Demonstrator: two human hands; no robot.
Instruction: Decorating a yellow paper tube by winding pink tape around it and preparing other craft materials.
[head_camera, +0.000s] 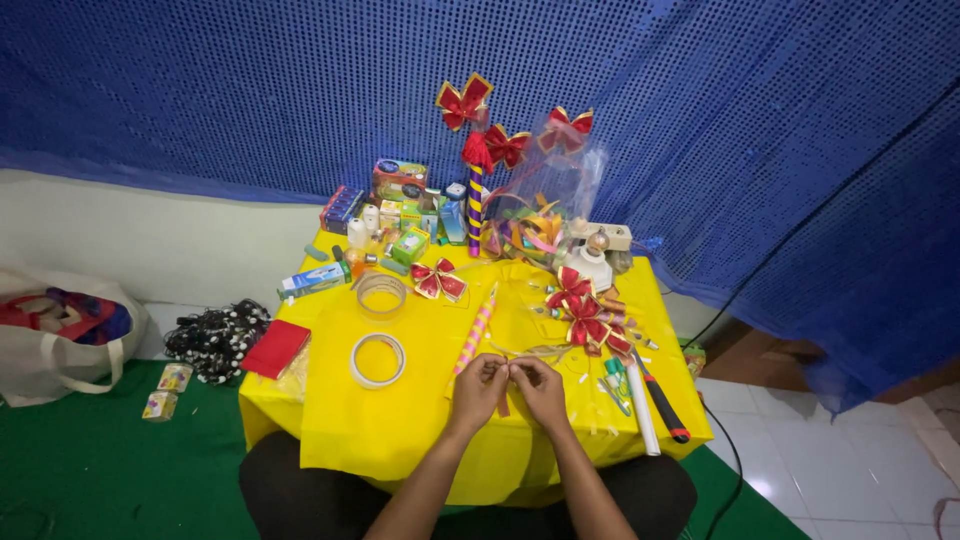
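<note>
At the near counter edge: left hand (478, 385) and right hand (541, 385), both pinched shut on a ribbon strip (503, 400).
Mid counter (340, 420): tape roll (377, 360), striped stick (474, 335).
Farther back: finished red bows (585, 318); this bow not yet formed.

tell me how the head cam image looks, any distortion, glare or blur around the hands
Head view: wide-angle bend, the wall line and the yellow table edges curve toward the corners. Even, soft light, only faint sheen on the table cover, no harsh glare. Left hand and right hand are fairly sharp, but the small strip pinched between them is too fine to make out.
</note>
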